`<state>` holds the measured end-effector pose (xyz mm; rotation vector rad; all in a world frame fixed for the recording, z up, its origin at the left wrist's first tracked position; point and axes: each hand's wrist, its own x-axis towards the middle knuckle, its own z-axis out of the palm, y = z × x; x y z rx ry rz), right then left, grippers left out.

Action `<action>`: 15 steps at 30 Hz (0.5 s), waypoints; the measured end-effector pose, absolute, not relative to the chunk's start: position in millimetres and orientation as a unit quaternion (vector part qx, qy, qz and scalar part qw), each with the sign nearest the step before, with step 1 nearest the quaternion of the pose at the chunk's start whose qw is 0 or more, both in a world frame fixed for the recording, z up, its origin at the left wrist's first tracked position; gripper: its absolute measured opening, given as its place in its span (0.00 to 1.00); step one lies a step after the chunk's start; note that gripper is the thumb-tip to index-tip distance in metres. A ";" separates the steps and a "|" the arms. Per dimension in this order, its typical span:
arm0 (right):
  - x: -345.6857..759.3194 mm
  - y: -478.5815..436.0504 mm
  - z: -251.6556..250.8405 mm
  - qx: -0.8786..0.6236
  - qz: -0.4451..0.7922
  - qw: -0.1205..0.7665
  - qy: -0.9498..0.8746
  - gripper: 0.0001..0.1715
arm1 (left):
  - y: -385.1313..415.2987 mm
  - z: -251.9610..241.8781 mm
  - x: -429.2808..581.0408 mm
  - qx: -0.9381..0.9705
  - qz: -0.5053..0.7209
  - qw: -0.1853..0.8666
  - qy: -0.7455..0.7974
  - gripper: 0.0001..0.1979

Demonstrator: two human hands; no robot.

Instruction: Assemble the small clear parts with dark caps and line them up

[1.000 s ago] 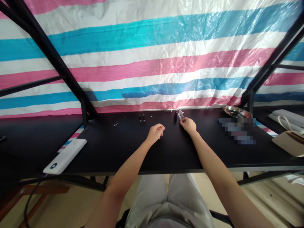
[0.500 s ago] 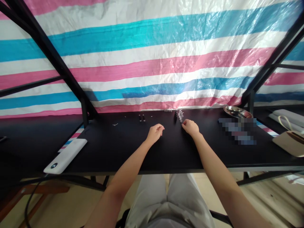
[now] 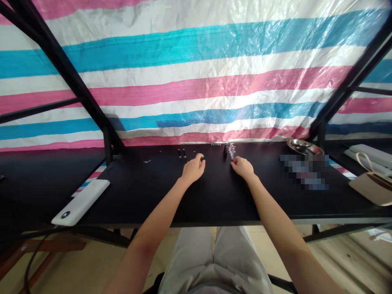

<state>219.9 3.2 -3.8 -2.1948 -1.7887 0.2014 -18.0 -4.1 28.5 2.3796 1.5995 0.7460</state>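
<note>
Both my hands rest on a black table (image 3: pixel 214 196). My left hand (image 3: pixel 192 168) reaches toward the back of the table, its fingers curled and its tips close to a tiny light part; whether it grips anything is hidden. My right hand (image 3: pixel 241 166) lies with fingers pinched together, just in front of a small cluster of clear and black parts (image 3: pixel 230 150). What the right fingers hold, if anything, is too small to make out. Two small black pieces (image 3: pixel 181 153) stand left of my left hand.
A white power bank (image 3: pixel 81 197) with a cable lies at the table's left front edge. A metal dish (image 3: pixel 301 145) sits at the back right, beside a blurred patch. A tan bag (image 3: pixel 372 188) lies far right. Black frame posts rise on both sides before a striped tarp.
My left hand has moved forward and slightly left toward the back of the table. My right hand has shifted a little toward the cluster of parts.
</note>
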 end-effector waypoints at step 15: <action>220.2 4.7 -4.5 -0.766 0.084 0.151 -0.619 0.12 | 52.5 44.0 -58.5 0.716 0.121 0.053 0.686 0.28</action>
